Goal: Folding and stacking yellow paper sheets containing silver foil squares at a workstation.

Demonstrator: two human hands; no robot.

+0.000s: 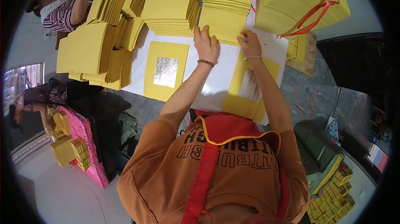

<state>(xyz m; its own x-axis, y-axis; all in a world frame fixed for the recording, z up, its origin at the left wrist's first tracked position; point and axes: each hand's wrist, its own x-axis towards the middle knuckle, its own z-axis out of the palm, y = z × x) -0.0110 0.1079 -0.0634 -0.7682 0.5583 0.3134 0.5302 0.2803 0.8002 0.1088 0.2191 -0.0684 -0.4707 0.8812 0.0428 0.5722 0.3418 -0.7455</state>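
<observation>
Both of my hands are at the near edge of a stack of yellow paper sheets on the white table. My left hand rests on the stack's near left corner, its fingers stretched out and apart. At the near right corner, my right hand has its fingers bent round the sheets' edge. Beneath my right forearm lies a yellow sheet with a silver foil patch, partly covered by the arm. A second yellow sheet with a silver foil square lies flat to the left of my left forearm.
Tall stacks of yellow paper crowd the table's left and far sides. A big yellow bundle with red straps stands at the far right. Two people are at the left, one beside a pink-covered table. More yellow bundles lie lower right.
</observation>
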